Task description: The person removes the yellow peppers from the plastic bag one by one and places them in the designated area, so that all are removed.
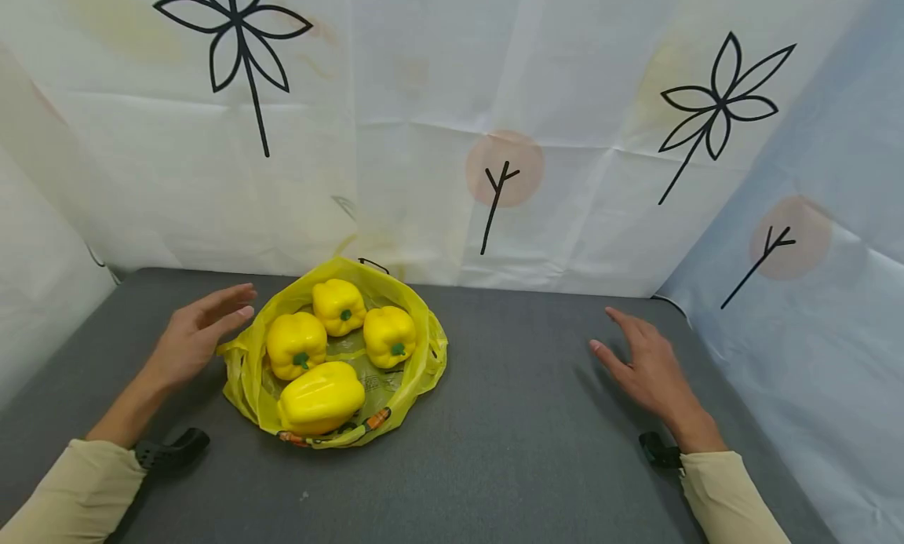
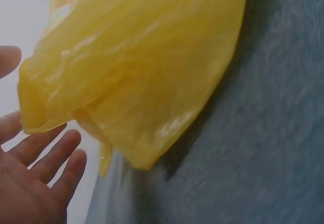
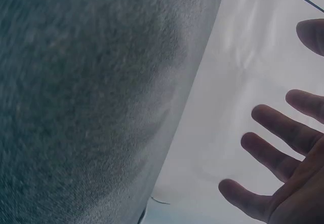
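Observation:
A yellow plastic bag (image 1: 429, 355) stands on the grey table with its mouth spread wide and its rim folded outward. Inside it sit several yellow bell peppers (image 1: 321, 399), most with green stems showing. Just left of the bag, my left hand (image 1: 194, 336) hovers with relaxed fingers and grips nothing. The left wrist view shows that hand's fingers (image 2: 54, 158) beside the bag's side (image 2: 152, 82); whether they touch it I cannot tell. Far to the right, my right hand (image 1: 646, 367) is held above the table with fingers spread and nothing in it.
The grey table (image 1: 508, 418) reaches back to a white cloth wall (image 1: 417, 81) printed with black flowers and twigs. A bluish cloth (image 1: 833, 324) closes the right side, and pale cloth (image 1: 42, 293) the left. Dark camera straps (image 1: 173, 450) circle both wrists.

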`<state>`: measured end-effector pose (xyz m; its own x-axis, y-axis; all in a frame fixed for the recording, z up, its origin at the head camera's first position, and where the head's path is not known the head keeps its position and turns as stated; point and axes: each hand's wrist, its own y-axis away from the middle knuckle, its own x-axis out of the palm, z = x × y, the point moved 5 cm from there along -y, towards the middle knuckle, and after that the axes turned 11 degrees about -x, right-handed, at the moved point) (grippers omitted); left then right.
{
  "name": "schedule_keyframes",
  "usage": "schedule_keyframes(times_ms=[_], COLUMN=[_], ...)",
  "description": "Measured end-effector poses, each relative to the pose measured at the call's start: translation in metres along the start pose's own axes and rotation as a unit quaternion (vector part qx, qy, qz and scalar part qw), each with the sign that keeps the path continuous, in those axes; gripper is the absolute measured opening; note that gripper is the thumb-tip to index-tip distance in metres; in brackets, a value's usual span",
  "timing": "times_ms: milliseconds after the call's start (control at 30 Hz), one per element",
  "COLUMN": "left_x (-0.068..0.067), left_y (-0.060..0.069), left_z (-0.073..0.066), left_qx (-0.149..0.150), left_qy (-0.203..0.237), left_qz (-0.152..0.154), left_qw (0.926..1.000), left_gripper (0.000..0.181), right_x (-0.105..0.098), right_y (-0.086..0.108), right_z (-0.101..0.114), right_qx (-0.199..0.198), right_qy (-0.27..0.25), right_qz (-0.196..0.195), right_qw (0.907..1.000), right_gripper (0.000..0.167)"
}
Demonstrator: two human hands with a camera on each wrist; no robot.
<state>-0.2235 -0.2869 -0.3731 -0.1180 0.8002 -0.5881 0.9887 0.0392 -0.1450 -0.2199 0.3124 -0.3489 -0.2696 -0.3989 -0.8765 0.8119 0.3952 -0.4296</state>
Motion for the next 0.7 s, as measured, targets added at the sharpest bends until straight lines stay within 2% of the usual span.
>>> schedule_keyframes(times_ms=[100,233,333,433,567,700], left_x=[0.006,0.012,0.016,0.019,0.021,0.022], left_y=[-0.001,-0.002,-0.003,-0.003,-0.002,-0.001], left_z=[0.006,0.014,0.018,0.021,0.022,0.022], left_qx=[-0.013,-0.048,-0.075,-0.091,-0.086,-0.061], left_qy=[0.038,0.078,0.076,0.074,0.079,0.082], left_qz=[0.035,0.078,0.1,0.111,0.111,0.097], left_qw=[0.9986,0.9927,0.9892,0.987,0.9869,0.99], left_gripper=[0.054,0.056,0.059,0.06,0.058,0.054], right_x=[0.002,0.003,0.004,0.005,0.007,0.01], right_y=[-0.001,-0.001,-0.001,-0.001,-0.001,-0.002], right_z=[0.001,0.003,0.004,0.004,0.004,0.005], right_qx=[0.021,0.037,0.037,0.032,0.03,0.035], right_qy=[-0.017,-0.03,-0.032,-0.03,-0.029,-0.027], right_qz=[0.021,0.038,0.04,0.039,0.044,0.049], right_qw=[0.9994,0.9981,0.998,0.9983,0.9982,0.9978], right_gripper=[0.063,0.065,0.064,0.063,0.063,0.063])
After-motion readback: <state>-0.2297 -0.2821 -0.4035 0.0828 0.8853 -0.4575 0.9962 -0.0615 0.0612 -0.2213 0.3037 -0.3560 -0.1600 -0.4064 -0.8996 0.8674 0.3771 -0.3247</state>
